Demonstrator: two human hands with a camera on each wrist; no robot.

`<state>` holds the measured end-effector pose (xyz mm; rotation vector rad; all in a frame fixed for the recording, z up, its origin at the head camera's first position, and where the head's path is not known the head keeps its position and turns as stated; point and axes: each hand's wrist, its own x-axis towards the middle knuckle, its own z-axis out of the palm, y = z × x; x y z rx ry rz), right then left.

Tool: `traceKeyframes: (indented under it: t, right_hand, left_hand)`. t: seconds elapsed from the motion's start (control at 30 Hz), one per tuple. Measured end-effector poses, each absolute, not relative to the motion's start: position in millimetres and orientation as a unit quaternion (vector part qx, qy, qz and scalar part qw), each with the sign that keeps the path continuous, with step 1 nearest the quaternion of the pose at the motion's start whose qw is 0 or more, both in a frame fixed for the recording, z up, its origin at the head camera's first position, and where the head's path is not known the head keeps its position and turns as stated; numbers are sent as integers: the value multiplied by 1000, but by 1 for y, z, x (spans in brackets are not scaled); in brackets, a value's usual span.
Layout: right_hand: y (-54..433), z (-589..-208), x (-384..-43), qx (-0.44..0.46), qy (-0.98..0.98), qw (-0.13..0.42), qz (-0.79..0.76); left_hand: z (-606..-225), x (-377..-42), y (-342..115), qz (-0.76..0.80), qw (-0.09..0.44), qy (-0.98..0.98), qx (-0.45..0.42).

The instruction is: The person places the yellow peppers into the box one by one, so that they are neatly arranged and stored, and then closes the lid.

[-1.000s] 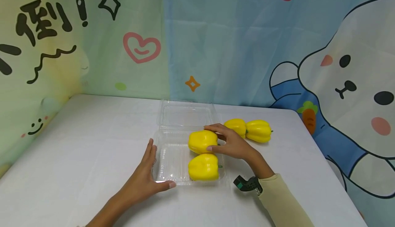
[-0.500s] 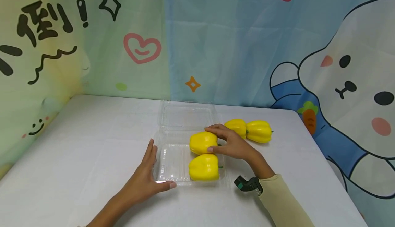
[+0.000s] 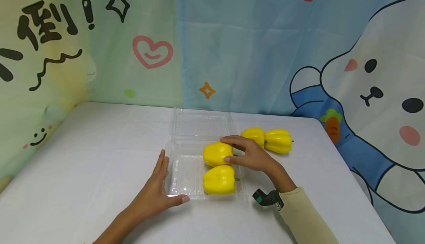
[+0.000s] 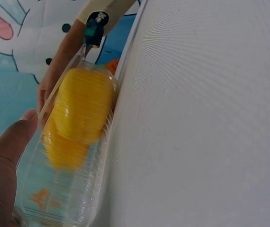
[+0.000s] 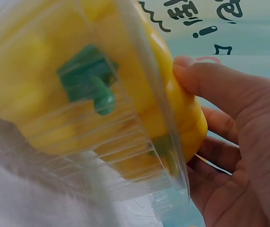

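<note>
My hands were apart, one at either side of a clear box (image 3: 184,172). My right hand (image 3: 249,153) held the far pepper (image 3: 215,154), thumb on the side toward me and the other fingers round its far side. That pepper was inside the box, in the right half, touching or nearly touching the near pepper (image 3: 219,180), which lay in the same half, closer to me. Both were yellow, with their green stems pointing right, toward the box's right wall.

My left hand (image 3: 155,190) gripped nothing. Its fingers were straight along the left wall and its thumb was spread out by the front corner; I could not tell whether they touched the plastic. The left half of the box, between that hand and the peppers, showed its ribbed floor. The lid (image 3: 202,123) lay folded back on the far side.

Just beyond my right hand, outside the box, two more yellow peppers lay end to end on the white table (image 3: 83,159): the inner one (image 3: 253,135), partly hidden by my hand, and the outer one (image 3: 278,141). A dark device (image 3: 265,198) sat on my right wrist, at the cuff of a beige sleeve (image 3: 307,214).
</note>
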<state>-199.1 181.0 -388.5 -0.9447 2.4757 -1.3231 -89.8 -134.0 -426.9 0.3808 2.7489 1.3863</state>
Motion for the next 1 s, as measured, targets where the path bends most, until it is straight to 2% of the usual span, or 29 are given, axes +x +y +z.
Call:
traceKeyframes:
  t: [0.37,1.0]
  right_hand:
    - [184,-388,-200,-325,874,45,-359]
    - [177,-383,-194,-327,891,57,-311]
  left_hand:
    - [-427,-91,-133,439,16,890,123]
    - [-429,-91,-135,445,12,886,130]
